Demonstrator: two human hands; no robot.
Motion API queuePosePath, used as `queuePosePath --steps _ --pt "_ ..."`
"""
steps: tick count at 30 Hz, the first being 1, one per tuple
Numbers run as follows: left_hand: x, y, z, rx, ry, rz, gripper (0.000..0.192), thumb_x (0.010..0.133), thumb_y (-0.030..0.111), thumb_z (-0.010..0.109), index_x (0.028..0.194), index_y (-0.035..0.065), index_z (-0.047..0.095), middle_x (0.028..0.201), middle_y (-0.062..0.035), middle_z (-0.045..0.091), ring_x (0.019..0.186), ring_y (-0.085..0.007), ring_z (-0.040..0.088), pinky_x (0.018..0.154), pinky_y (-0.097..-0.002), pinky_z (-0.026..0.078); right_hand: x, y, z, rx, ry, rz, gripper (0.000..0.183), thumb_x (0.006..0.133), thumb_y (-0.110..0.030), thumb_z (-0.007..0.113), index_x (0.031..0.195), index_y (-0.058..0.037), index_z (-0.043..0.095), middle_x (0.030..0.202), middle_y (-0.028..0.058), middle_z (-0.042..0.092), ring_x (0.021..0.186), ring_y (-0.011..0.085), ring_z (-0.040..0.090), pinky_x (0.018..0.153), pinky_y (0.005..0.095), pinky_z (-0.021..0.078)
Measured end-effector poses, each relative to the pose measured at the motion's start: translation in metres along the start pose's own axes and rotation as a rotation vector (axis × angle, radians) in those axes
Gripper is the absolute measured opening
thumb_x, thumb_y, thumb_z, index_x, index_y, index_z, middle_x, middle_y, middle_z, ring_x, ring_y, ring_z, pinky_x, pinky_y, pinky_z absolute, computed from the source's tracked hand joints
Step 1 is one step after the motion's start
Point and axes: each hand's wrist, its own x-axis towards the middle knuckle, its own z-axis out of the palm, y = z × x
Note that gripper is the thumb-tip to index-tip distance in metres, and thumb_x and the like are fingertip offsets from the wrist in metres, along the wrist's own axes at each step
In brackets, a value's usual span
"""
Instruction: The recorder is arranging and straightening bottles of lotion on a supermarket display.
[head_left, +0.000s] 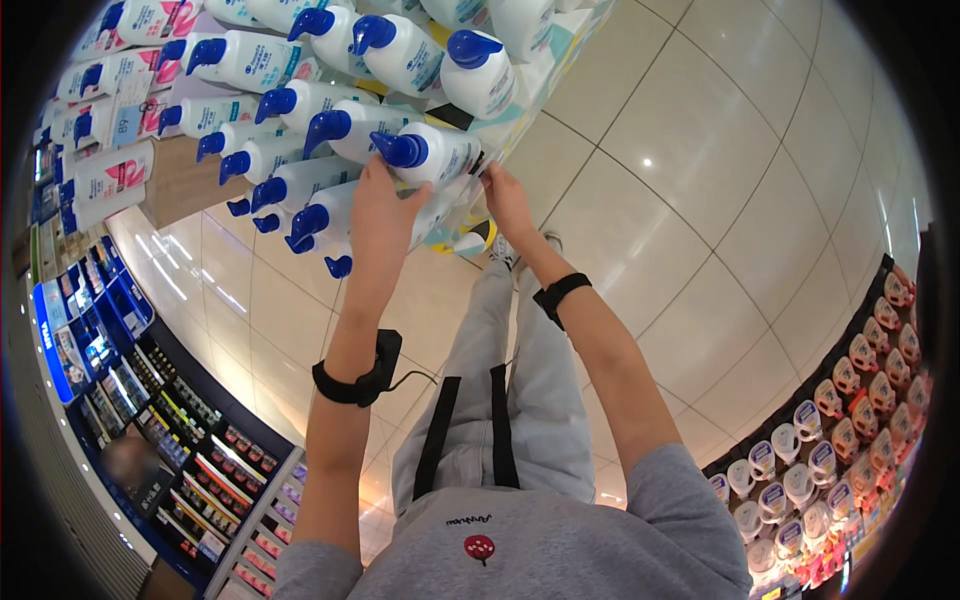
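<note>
A white pump bottle (442, 156) with a blue pump head (401, 150) stands at the front corner of a tiered display. My left hand (382, 206) grips it by the shoulder, index finger close under the pump nozzle and thumb against its side. At the bottle's lower end, by a small dark piece (477, 163), are the bent fingertips of my right hand (507, 196). Whether they pinch that piece or only touch the base cannot be made out. Similar white bottles with blue pumps (349, 127) crowd close around, some partly behind my left hand and forearm.
White bottles with pink labels (112, 176) and a hanging price card (129, 112) are at left. A patterned display edge (480, 238) meets the tiled floor (645, 202). Shelves (180, 442) and a person (131, 461) are lower left; packed jugs (847, 375) stand right.
</note>
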Motion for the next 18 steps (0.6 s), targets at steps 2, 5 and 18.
queuePosePath --steps 2,5,18 --pt "-0.011 0.003 -0.015 0.013 0.003 0.025 0.054 0.073 0.013 0.07 0.116 -0.006 0.045 0.113 -0.0233 0.054 0.107 -0.0347 0.052 0.088 -0.0376 0.043 -0.007 -0.002 -0.004 0.08 0.017 0.094 0.023 0.081 0.001 0.05 0.104 -0.0023 0.049 0.081 0.0161 0.057 0.081 0.0335 0.056 0.068 0.0396 0.0459" --pt "-0.034 -0.001 -0.041 -0.111 0.116 0.035 0.042 0.08 0.016 0.065 0.115 -0.0018 0.051 0.116 -0.0166 0.056 0.109 -0.0279 0.053 0.092 -0.0361 0.041 -0.028 0.001 -0.017 0.094 0.065 0.145 0.023 0.084 -0.001 0.052 0.107 -0.0028 0.049 0.081 0.015 0.061 0.074 0.0309 0.06 0.065 0.0368 0.0481" --pt "-0.118 -0.109 0.01 -0.538 0.183 -0.236 0.04 0.08 0.004 0.06 0.118 0.0008 0.047 0.114 -0.013 0.054 0.106 -0.0247 0.052 0.087 -0.0352 0.044 -0.105 -0.08 -0.031 0.212 -0.139 0.214 0.014 0.085 -0.001 0.051 0.099 -0.0007 0.053 0.083 0.015 0.06 0.073 0.0292 0.06 0.063 0.0349 0.0476"
